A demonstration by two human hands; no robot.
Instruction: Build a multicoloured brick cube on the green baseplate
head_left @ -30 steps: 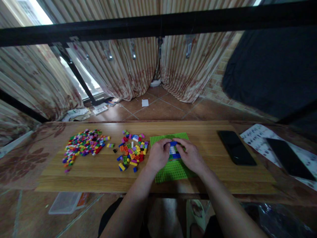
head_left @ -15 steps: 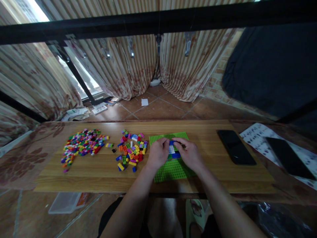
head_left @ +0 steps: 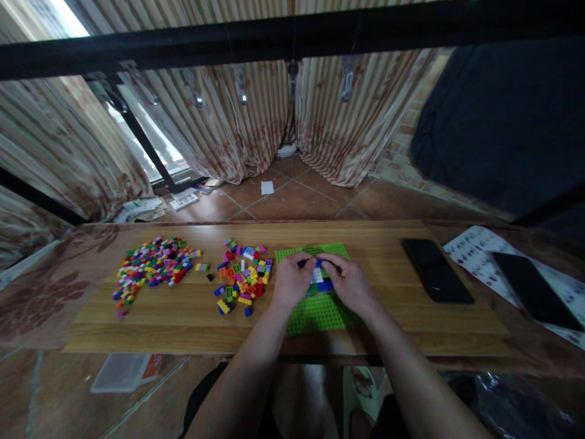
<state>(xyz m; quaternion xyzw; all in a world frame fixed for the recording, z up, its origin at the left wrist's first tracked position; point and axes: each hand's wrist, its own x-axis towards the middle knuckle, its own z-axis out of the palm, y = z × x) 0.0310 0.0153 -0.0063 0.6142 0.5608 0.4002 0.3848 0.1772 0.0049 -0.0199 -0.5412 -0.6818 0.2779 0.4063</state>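
Observation:
A green studded baseplate (head_left: 315,317) lies on the wooden board, partly under my hands. On it sits a low block of blue and white toy bricks (head_left: 317,276), with a darker blue row (head_left: 325,285) at its near side. My left hand (head_left: 294,281) and my right hand (head_left: 351,284) meet at the block's far edge. Both are closed, thumbs and fingertips pinched at a blue brick (head_left: 319,263) between them. Fingers cover most of that brick, and whether it is seated on the bricks below I cannot tell.
A loose cluster of mixed bricks (head_left: 244,277) lies left of the baseplate, with a larger brick pile (head_left: 155,262) farther left. A black phone (head_left: 434,271) rests on the wooden board (head_left: 379,332) at right. Beyond its edge lie a printed sheet (head_left: 475,244) and a dark tablet-like slab (head_left: 534,289).
My left fingertips have shifted slightly right, closer to my right fingertips. Less of the blue brick shows between them now. The brick piles and phone stay put.

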